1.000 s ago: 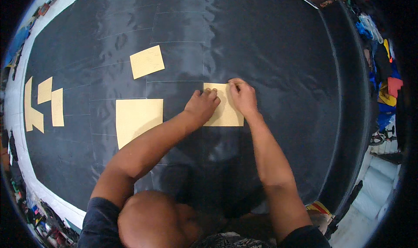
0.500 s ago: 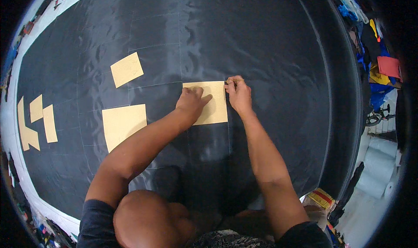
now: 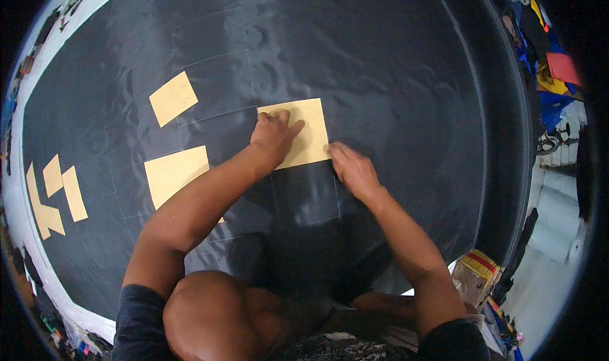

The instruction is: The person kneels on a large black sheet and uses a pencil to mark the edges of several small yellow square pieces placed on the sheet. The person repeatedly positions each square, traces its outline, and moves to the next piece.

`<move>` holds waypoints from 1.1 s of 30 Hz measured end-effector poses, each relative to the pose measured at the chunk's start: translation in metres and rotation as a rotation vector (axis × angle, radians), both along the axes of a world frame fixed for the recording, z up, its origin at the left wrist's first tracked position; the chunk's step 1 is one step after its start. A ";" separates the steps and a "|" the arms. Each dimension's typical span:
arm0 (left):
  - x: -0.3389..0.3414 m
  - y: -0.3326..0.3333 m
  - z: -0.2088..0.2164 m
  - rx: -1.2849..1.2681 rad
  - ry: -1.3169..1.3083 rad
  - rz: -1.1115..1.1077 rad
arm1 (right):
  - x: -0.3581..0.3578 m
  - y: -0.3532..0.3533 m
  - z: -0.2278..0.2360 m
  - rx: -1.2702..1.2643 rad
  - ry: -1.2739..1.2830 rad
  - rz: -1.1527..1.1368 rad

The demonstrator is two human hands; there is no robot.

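Note:
My left hand (image 3: 273,133) lies on a rectangular tan card template (image 3: 311,129), fingers spread and pressing it against the black sheet material (image 3: 393,76). At the template's lower right corner is my right hand (image 3: 354,169), its fingers pinched together. A thin pencil-like stick showed in that pinch half a second ago; now the fingers mostly hide it. Fine pale lines run across the black sheet, some of them along the template's edges.
A larger tan template (image 3: 177,174) lies partly under my left forearm. Beyond it sits a smaller tan piece (image 3: 173,99), and several more, including a notched piece (image 3: 44,212), lie far left. Coloured bundles (image 3: 558,76) and pale rolls (image 3: 555,215) are off the right edge.
My right hand has slid down the template's right edge, from its upper corner to its lower corner. My left hand stays pressed on the template. The whole view has shifted slightly.

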State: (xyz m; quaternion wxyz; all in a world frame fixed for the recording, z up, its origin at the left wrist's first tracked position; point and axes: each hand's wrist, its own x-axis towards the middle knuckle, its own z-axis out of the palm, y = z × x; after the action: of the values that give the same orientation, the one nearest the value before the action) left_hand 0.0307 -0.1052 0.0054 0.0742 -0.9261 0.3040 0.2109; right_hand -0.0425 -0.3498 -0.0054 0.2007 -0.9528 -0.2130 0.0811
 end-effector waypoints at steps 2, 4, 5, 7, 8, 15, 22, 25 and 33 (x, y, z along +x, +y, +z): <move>0.001 0.001 -0.003 -0.024 -0.024 -0.008 | -0.022 -0.012 0.005 0.057 0.034 -0.018; 0.000 0.003 -0.003 -0.022 -0.048 -0.013 | -0.029 -0.014 0.008 0.140 0.036 -0.087; 0.000 0.003 -0.004 -0.038 -0.042 -0.010 | -0.023 -0.017 0.008 0.235 0.016 -0.248; 0.000 0.010 -0.002 -0.056 -0.030 -0.001 | -0.002 -0.007 0.020 0.437 -0.018 -0.568; 0.000 0.014 -0.002 -0.104 -0.014 0.001 | -0.001 -0.005 0.017 0.359 -0.030 -0.465; -0.003 0.075 -0.025 -0.639 -0.126 0.174 | 0.011 0.040 -0.023 -0.062 -0.142 -0.141; 0.048 0.121 -0.043 -0.663 -0.342 0.462 | 0.103 0.050 -0.033 -0.049 -0.268 -0.181; 0.062 0.118 -0.046 -0.664 -0.363 0.423 | 0.126 0.063 -0.034 -0.012 -0.247 -0.134; 0.069 0.104 -0.041 -0.574 -0.245 0.444 | 0.129 0.064 -0.050 0.045 -0.280 -0.130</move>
State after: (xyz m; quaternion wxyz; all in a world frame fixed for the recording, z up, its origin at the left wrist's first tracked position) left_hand 0.0993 -0.0012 -0.0357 -0.2001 -0.9708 0.1317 0.0159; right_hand 0.0867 -0.2855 -0.0551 0.1954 -0.9618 -0.1784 -0.0704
